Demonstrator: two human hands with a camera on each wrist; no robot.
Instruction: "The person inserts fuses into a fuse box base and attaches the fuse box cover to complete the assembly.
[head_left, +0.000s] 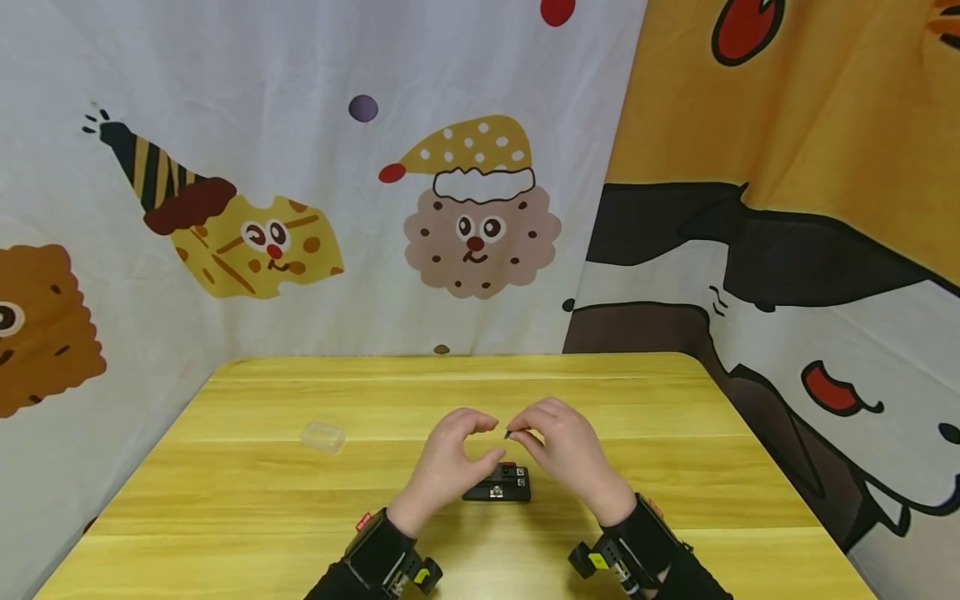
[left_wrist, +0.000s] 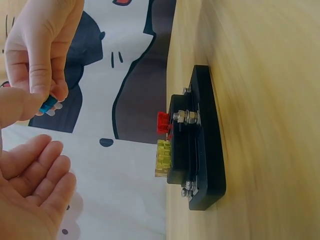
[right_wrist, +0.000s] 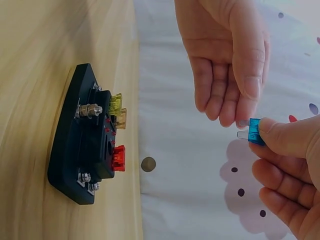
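My right hand (head_left: 564, 443) pinches a blue blade fuse (right_wrist: 255, 131) between thumb and forefinger, its two clear-tipped metal prongs pointing toward the left hand in the right wrist view. Facing it, my left hand (head_left: 452, 457) is held in the air with relaxed fingers and grips nothing. In the head view a small gap parts the two hands. Below them on the table lies a black fuse block (left_wrist: 207, 145) with metal studs and nuts. A red fuse (right_wrist: 118, 158), a yellow fuse (right_wrist: 115, 104) and a tan fuse (right_wrist: 121, 119) sit in it.
A small clear plastic box (head_left: 322, 437) rests on the wooden table (head_left: 247, 517), left of the hands. Behind the table hangs a printed cloth (head_left: 300, 333) with cartoon figures. Both wrists wear black camera straps.
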